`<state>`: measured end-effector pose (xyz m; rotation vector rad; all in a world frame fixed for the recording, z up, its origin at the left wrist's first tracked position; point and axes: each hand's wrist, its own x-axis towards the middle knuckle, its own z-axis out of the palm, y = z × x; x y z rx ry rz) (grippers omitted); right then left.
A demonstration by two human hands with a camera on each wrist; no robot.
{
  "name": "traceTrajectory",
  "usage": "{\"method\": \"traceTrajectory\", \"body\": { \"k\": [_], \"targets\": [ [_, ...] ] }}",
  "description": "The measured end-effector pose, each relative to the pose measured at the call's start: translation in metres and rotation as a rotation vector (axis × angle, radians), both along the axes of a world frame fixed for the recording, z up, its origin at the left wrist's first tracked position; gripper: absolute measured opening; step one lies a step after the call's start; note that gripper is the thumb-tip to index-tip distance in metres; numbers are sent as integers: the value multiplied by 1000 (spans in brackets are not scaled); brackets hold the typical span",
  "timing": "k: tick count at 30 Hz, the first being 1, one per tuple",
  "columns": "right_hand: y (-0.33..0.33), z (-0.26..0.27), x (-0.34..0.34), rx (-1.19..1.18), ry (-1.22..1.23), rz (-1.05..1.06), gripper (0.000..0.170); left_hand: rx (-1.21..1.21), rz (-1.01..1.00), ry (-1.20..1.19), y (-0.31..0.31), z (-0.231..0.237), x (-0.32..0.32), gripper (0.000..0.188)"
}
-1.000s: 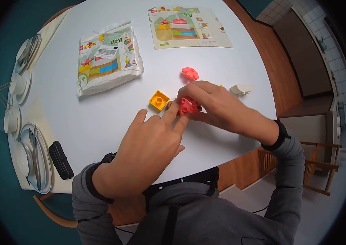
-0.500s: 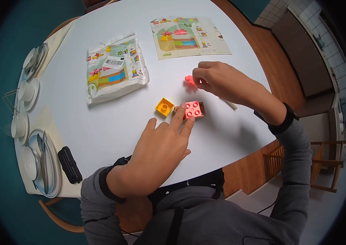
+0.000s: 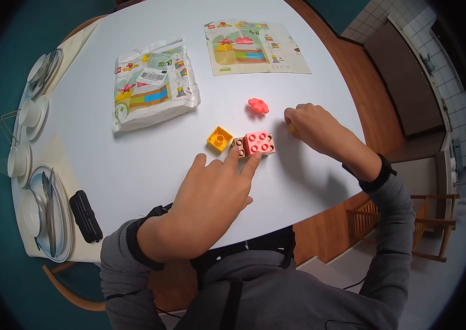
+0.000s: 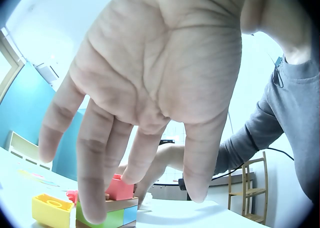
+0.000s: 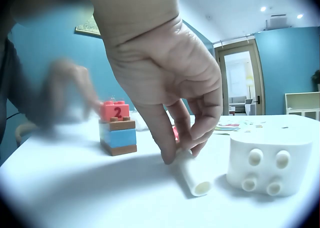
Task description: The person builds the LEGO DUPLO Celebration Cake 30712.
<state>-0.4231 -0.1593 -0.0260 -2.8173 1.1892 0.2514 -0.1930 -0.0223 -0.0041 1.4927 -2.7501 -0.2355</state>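
A red brick (image 3: 259,143), marked with a 2, tops a layered brick stack (image 5: 120,137) of brown, blue and green. My left hand (image 3: 203,201) reaches to this stack, fingers extended, index and middle fingertips right at its near side. To the right, my right hand (image 3: 321,129) pinches a white hollow tube (image 5: 195,178) between thumb and fingers, low over the table; a bit of yellow shows by the fingertips in the head view. A yellow brick (image 3: 220,139) lies left of the stack. Beyond it sits a red flower piece (image 3: 258,105).
Next to the right hand, a rounded white block (image 5: 270,163) lies with its studs facing sideways. A printed sheet (image 3: 258,48) and a white toy packet (image 3: 156,82) lie farther back. Dishes (image 3: 51,214) and a black case (image 3: 86,216) line the left edge.
My right hand has left the red brick, passed by the flower piece and moved right to pinch the white tube. The left hand stays at the stack.
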Motion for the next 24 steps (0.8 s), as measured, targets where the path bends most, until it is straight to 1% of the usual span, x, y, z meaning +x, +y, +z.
{"method": "traceTrajectory", "body": {
  "k": [1, 2, 4, 5, 7, 8, 10, 11, 14, 16, 19, 21, 24],
  "targets": [
    [-1, 2, 0, 8, -49, 52, 12, -1, 2, 0, 0, -1, 0, 62],
    [0, 8, 4, 9, -50, 54, 12, -8, 3, 1, 1, -1, 0, 62],
    [7, 31, 17, 8, -395, 38, 16, -9, 7, 2, 1, -1, -1, 62],
    [12, 41, 24, 14, -395, 38, 16, 14, 23, -13, 1, 3, -2, 64],
    [26, 58, 37, 89, -721, 65, 22, 38, 38, -29, 0, 6, -3, 66],
    [31, 61, 41, 92, -721, 64, 22, 43, 40, -18, -1, 7, -3, 65],
    [41, 63, 46, 111, -767, 159, 23, 46, 42, -7, -2, 8, -3, 65],
    [45, 61, 48, 92, -750, 180, 24, 54, 41, -5, -2, 9, -3, 64],
    [50, 57, 48, 136, -715, 171, 25, 53, 38, -4, -1, 8, -3, 64],
    [49, 57, 46, 89, -708, 187, 23, 36, 33, -7, -1, 5, -3, 63],
    [50, 58, 43, 102, -660, 145, 28, -16, 20, 13, -1, 3, -3, 62],
    [50, 57, 42, 67, -664, 187, 26, 16, 26, 6, -2, 5, -2, 62],
    [51, 51, 40, 31, -708, 186, 25, 72, 37, -7, -3, 7, -3, 63]
  ]
}}
